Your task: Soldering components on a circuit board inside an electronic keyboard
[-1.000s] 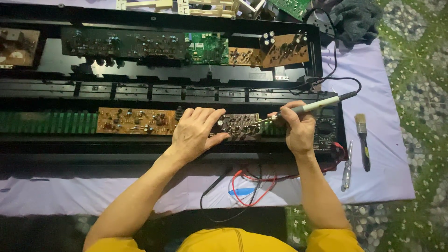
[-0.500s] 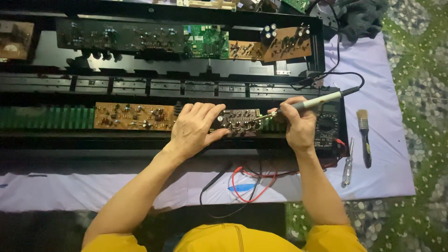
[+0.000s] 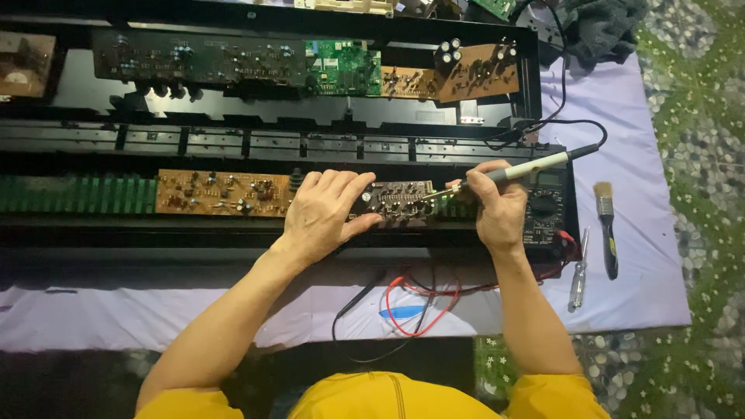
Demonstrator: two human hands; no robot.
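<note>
1. The right hand (image 3: pixel 500 213) is clenched around a pale-handled soldering iron (image 3: pixel 528 167), gripping it like a pen, with the metal tip aimed left and down.
2. The iron's tip touches the right edge of a small dark circuit board (image 3: pixel 396 203) studded with tiny parts; the board lies in the front row of a long black open chassis (image 3: pixel 233 147).
3. The left hand (image 3: pixel 322 213) lies flat and released, fingers together, pressing on the left part of that small board, the thumb along its lower edge.
4. Just left of the left hand sits a brown rectangular circuit board (image 3: pixel 221 192), and beyond it a row of green ribbed strips (image 3: pixel 77 194).
5. Just right of the right hand is a black multimeter with a round dial (image 3: pixel 543 208); its red and black test leads (image 3: pixel 419 306) loop over the pale lilac cloth (image 3: pixel 621 116) in front of the chassis.
6. On the cloth, to the right of the meter, lie a black-handled paintbrush (image 3: pixel 607 229) and a clear-handled screwdriver (image 3: pixel 578 271), close beside each other.
7. At the rear of the chassis are a green printed circuit board (image 3: pixel 341 70) and a brown board carrying tall capacitors (image 3: pixel 473 70).
8. The iron's black cord (image 3: pixel 566 124) curls from the handle up over the chassis edge.
</note>
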